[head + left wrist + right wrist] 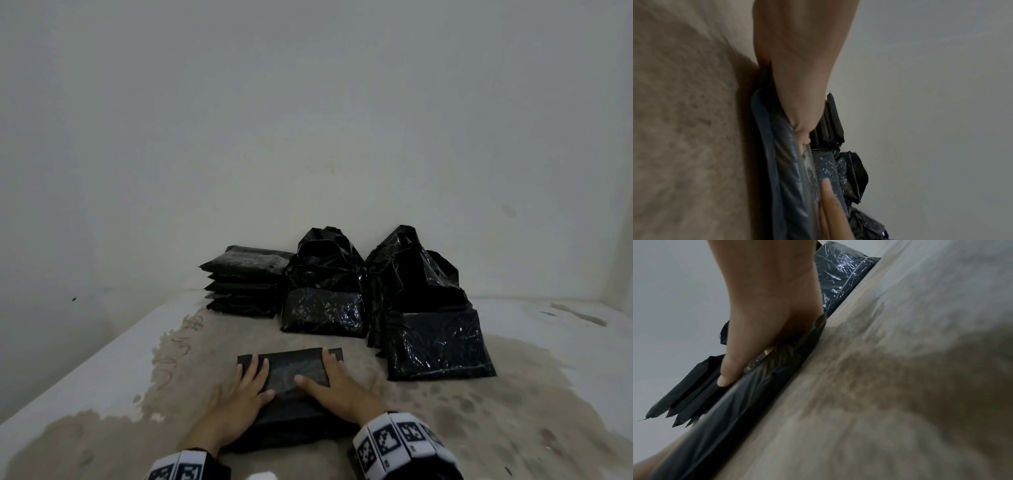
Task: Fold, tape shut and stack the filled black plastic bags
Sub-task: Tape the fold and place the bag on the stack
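A flat black plastic bag [291, 370] lies on the surface right in front of me, its far flap folded over. My left hand [248, 378] presses flat on its left part with fingers spread. My right hand [325, 371] presses on its right part, fingers straight and thumb out. In the left wrist view the left hand [797, 81] bears down on the bag [789, 186]. In the right wrist view the right hand [772, 313] lies on the same bag [735, 410]. A stack of folded bags [243, 281] stands at the back left.
Two heaps of filled, unfolded glossy black bags stand behind: one in the middle [323, 301], one at the right [431, 325]. The beige, stained surface [496, 421] has a white left edge. Walls close the back and the right side.
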